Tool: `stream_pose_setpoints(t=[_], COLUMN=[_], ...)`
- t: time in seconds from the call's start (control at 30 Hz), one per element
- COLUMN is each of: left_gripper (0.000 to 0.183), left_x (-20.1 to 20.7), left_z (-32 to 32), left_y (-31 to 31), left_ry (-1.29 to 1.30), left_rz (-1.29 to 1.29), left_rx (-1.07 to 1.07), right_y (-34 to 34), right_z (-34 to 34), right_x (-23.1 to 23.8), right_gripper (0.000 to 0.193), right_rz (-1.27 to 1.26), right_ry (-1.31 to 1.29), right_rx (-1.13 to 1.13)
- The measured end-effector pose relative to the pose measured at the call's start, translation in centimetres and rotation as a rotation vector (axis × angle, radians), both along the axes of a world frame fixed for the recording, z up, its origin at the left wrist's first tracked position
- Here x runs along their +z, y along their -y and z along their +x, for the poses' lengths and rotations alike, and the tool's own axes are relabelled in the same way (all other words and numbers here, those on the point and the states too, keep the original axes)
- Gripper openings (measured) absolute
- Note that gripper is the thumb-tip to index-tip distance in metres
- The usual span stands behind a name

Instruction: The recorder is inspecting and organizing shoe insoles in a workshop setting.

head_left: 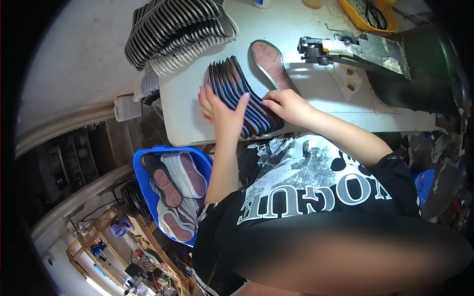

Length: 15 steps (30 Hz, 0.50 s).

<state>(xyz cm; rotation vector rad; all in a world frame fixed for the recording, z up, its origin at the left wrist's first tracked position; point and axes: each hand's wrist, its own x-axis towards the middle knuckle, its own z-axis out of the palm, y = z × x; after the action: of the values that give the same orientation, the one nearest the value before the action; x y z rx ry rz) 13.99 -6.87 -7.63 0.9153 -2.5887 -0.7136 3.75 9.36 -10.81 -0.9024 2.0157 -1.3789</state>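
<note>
A row of dark shoe soles with blue edges [237,89] stands pressed together near the front of the white table. My left hand [222,112] spans this row, its fingers on the left side and the thumb across the top edges. At the right end of the row, my right hand [289,105] has its fingers curled in and pinched at the edge of the outermost sole; the fingertips are partly hidden. Just beyond that hand lies a single shoe sole [270,61] with a pinkish face up, its near end close to my wrist.
Tall stacks of black and white soles [173,32] stand at the back left. A sewing machine arm [355,52] reaches in from the right. An orange-yellow basket [390,22] sits at the far right. Below the table's left side, a blue bin [143,192] holds more soles.
</note>
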Motion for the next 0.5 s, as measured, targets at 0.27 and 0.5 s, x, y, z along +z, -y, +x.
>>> stream_pose_setpoints(t=[0.27, 0.5], left_gripper=[0.092, 0.074], left_x=[-0.2, 4.5], left_z=[0.7, -1.8], left_y=[-0.1, -1.5], left_ry=[0.078, -0.874], left_rz=[-0.056, 1.376], left_rx=[-0.015, -0.357], right_y=[-0.3, -5.9], right_z=[0.7, 0.7], right_x=[4.0, 11.6], right_gripper=[0.017, 0.014], right_rz=[0.033, -0.071], right_ry=[-0.322, -0.172], right_rx=[-0.119, -0.076])
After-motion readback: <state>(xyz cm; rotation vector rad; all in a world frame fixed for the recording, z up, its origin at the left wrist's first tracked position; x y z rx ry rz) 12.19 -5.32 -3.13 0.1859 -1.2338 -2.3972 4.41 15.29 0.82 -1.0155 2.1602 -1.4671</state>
